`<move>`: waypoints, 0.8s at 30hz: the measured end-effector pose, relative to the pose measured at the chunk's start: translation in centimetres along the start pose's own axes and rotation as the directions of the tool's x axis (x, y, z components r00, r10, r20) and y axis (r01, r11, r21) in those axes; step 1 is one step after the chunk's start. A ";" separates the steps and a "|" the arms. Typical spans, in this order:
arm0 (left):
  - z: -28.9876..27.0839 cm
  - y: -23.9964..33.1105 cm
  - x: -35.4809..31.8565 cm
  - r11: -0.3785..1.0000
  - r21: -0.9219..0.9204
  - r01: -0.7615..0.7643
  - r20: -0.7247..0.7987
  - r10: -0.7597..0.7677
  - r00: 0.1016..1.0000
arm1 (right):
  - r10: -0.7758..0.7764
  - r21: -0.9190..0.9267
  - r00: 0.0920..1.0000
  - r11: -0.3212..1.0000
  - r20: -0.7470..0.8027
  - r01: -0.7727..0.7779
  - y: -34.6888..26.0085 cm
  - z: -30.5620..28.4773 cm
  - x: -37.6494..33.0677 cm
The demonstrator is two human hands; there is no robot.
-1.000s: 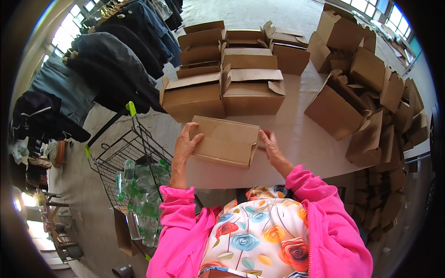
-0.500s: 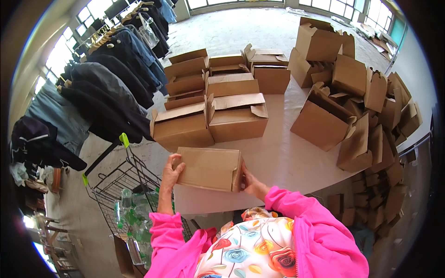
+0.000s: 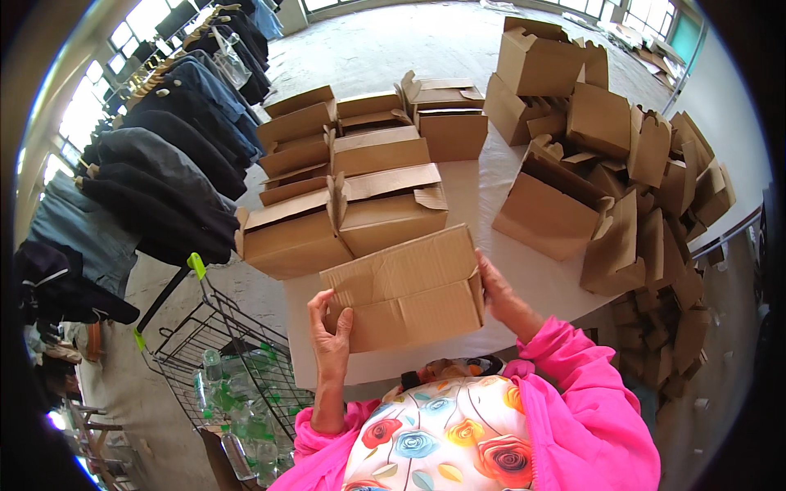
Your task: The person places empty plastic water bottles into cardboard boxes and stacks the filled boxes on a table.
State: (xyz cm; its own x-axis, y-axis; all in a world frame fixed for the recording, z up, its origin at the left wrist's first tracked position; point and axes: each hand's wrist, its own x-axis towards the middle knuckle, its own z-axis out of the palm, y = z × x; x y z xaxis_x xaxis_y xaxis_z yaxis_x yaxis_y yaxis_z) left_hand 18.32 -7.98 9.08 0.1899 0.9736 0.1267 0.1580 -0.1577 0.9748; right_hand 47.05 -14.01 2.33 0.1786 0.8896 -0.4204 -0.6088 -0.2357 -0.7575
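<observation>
A closed brown cardboard box (image 3: 407, 288) is held above the near edge of the white table (image 3: 524, 278), just below the middle of the view, tilted so that its right end sits higher. It is gripped at both ends: the left hand (image 3: 330, 334), at about 8 o'clock from the box, is pressed flat against its left end with the fingers wrapped onto the front face, and the right hand (image 3: 501, 293), at 3 o'clock, is clamped on the right end with the thumb laid along the top edge. Neither hand is spread free; both are closed on the box. Pink sleeves (image 3: 585, 393) and a flowered apron (image 3: 446, 438) are seen at 6 o'clock. At 12 o'clock from the held box, rows of folded boxes (image 3: 360, 172) with open flaps are lined up on the table, the nearest just beside it. At 2 o'clock a loose heap of boxes (image 3: 606, 155) is piled on the table and spills down past its right edge. At 10 o'clock dark coats (image 3: 164, 180) are hung on a rail, and at 8 o'clock a wire cart (image 3: 221, 360) filled with plastic bottles (image 3: 237, 401) is parked on the floor.
</observation>
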 end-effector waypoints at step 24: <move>27.5 6.0 23.3 0.939 -0.300 -0.170 -0.025 0.171 0.985 | -0.335 -0.078 0.941 0.938 0.035 0.337 -32.1 -14.0 18.6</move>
State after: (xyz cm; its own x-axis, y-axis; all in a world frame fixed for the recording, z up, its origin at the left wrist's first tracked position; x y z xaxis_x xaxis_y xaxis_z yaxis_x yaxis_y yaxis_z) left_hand 50.35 9.22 12.82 0.1901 0.9362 0.2957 -0.1742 -0.2643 0.9486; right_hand 80.68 4.59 11.82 0.3451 0.9303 -0.1241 -0.4506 0.0482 -0.8914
